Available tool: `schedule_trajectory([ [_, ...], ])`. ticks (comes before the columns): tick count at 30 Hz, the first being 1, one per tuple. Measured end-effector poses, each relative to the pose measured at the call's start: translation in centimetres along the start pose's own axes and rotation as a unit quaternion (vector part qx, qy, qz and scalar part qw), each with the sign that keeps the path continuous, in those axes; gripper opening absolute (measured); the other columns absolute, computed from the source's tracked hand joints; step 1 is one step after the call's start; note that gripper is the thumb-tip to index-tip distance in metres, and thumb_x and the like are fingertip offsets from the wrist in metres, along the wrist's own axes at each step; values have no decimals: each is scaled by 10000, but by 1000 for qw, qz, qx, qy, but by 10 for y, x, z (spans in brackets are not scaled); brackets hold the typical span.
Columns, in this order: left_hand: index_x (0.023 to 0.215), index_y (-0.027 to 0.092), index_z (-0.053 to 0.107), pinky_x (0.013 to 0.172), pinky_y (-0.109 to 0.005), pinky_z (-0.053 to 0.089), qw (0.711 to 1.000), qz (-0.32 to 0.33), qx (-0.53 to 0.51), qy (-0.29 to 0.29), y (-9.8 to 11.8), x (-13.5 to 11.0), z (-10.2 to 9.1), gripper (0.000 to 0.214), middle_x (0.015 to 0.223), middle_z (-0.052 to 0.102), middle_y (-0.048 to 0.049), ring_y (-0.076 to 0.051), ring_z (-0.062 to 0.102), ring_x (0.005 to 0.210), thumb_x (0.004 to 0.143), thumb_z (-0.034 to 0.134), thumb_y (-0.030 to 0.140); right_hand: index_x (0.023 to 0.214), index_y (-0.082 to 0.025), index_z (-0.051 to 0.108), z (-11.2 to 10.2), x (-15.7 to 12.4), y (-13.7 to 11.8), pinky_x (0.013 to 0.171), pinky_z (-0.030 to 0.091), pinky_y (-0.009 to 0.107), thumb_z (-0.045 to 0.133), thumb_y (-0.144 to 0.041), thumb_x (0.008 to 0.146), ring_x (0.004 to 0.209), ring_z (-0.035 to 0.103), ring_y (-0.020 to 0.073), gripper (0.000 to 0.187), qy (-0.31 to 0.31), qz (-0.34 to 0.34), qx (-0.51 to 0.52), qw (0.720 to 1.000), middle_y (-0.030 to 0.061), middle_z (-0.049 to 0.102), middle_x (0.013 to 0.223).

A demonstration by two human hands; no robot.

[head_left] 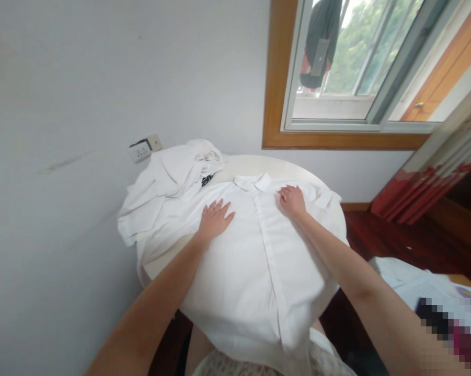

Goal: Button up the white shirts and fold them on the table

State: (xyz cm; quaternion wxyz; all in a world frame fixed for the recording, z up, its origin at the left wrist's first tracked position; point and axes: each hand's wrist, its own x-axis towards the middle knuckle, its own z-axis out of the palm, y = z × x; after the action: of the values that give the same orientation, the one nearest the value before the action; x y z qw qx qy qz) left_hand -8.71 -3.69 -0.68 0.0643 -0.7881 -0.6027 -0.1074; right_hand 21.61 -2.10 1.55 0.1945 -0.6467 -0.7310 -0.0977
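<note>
The shirt (239, 271) lies front up on the table (278, 166), hem (239, 344) overhanging the near edge. Farther up, the left hand (215, 219) rests on it, fingers wide; the right hand (292, 201), fingers slightly bent, grips nothing visible. Those 2 seemingly keep it flat. Beyond, heaped cloth (172, 169) sits leftward, probably for room.

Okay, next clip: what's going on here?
A person has a white shirt spread front-up on a round table, its collar at the far side and its hem hanging over the near edge. The left hand and right hand rest on the upper front, either side of the buttoning strip. Bunched white cloth lies at the table's left, by the wall.
</note>
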Motion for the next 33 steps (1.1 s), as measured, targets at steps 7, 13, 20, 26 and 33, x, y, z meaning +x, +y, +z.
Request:
schedule_trajectory([
  [7, 1407, 309, 405, 1125, -519, 190, 1000, -7, 3, -2, 2, -3, -2, 570, 1497, 350, -54, -296, 290, 1376, 905, 295, 555, 1417, -249, 390, 3, -41, -87, 1121, 143, 462, 255, -521, 952, 1397, 232, 255, 556, -113, -102, 23, 988, 78, 293, 1519],
  [13, 1412, 309, 396, 1124, -548, 168, 1000, -13, 1, -12, 2, -3, -2, 577, 1498, 346, -59, -298, 280, 1381, 905, 284, 560, 1450, -272, 339, 3, -46, -85, 1135, 126, 438, 186, -584, 941, 1423, 164, 247, 617, -160, -109, 47, 980, 59, 178, 1551],
  [20, 1378, 262, 450, 1112, -578, 144, 999, -4, 38, 15, 9, -4, -9, 528, 1456, 412, -91, -317, 288, 1371, 923, 290, 477, 1447, -272, 342, 6, -51, -89, 1127, 146, 445, 214, -583, 939, 1412, 206, 258, 609, -121, -83, 31, 989, 96, 212, 1542],
  [26, 1286, 166, 519, 1087, -433, 289, 997, 73, -2, -23, 53, 21, -13, 448, 1356, 524, -109, -236, 403, 1304, 941, 287, 334, 1445, -265, 346, 6, -51, -89, 1117, 167, 463, 236, -569, 942, 1409, 213, 270, 598, -127, -75, 23, 989, 124, 240, 1529],
  [33, 1400, 281, 388, 1129, -492, 191, 998, 36, -49, -25, 64, 55, 15, 490, 1498, 353, -28, -219, 275, 1391, 956, 222, 403, 1451, -241, 335, 4, -49, -90, 1115, 170, 467, 255, -492, 955, 1413, 204, 257, 562, -130, -75, 22, 988, 126, 246, 1527],
])
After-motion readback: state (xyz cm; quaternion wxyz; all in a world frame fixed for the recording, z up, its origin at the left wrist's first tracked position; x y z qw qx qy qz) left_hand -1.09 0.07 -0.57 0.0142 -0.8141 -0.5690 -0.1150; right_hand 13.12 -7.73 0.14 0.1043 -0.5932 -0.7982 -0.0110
